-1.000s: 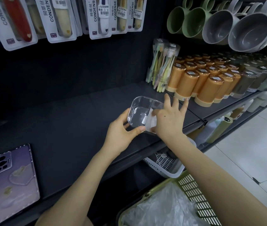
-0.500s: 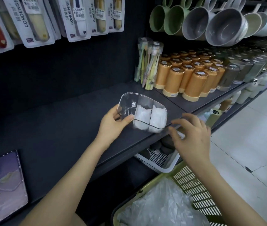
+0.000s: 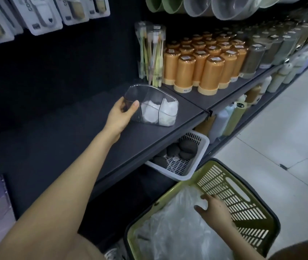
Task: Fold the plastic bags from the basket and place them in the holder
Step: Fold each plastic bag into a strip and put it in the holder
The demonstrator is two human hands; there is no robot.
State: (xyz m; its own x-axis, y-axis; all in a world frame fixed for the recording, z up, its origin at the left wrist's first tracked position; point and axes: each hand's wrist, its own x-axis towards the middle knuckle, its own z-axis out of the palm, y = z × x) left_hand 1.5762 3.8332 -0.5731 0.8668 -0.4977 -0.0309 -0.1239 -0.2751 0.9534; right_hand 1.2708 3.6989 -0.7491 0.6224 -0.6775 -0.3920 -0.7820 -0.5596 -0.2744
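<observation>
At the holder's left end our left hand pinches the clear wall, thumb on the near face and fingers wrapped round the far side. The holder stands on the dark shelf, and its two right compartments each carry folded bags. The compartment nearest our grip looks empty. Well below the holder and to its right, our right hand is down in the green basket, thumb and fingers closing on a ridge of the loose plastic bags.

We judge the main risk to be the film itself. It is thin and clingy, so one pull may bring up several bags at once, or a corner may catch in the basket's slotted wall and stretch or tear. The holder is light, rigid and slick, with rounded corners and thin dividers. It stands not far back from the shelf's front edge, so a careless tug from our left hand could slide or tip it and spill the bundles. Those bundles are soft, crumpled white wads and may well spring open if jostled. Just right of the holder and behind it stand glossy orange canisters, close enough to be knocked by a sweeping arm. Under the holder a white slotted crate juts out, where a dropped bag could land.
</observation>
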